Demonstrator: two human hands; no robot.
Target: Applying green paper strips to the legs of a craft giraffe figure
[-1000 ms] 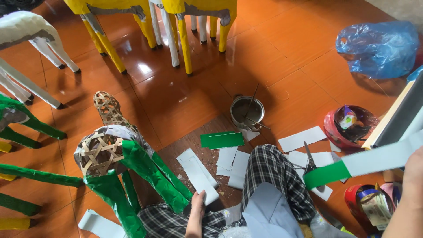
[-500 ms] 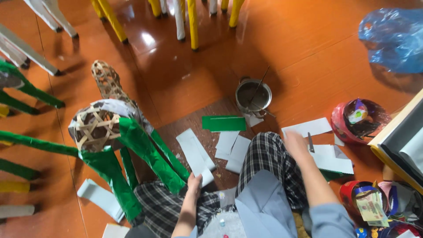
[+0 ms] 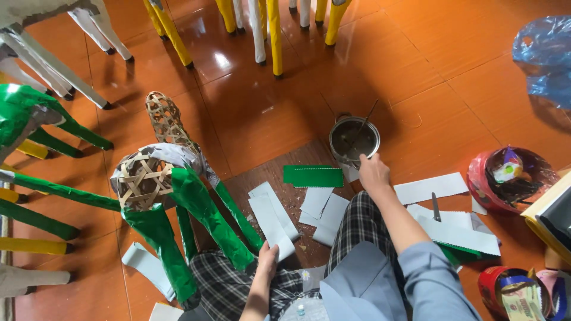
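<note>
— Two containers stand near the metal pot, correct?

— Yes. I see the pot holding dark paste with a thin stick leaning in it; right of the pot, a red bowl holds wrappers and scraps.

— And the hands?

— My right hand touches the pot's near rim, fingers curled narrow; what they grip I cannot tell. My left hand, below-left of the pot, pinches a white paper strip.

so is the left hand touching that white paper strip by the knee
Touching. The head view shows the left hand with its fingers lying on the near end of the white paper strip, no gap between them. The right hand is over by the metal pot.
</note>
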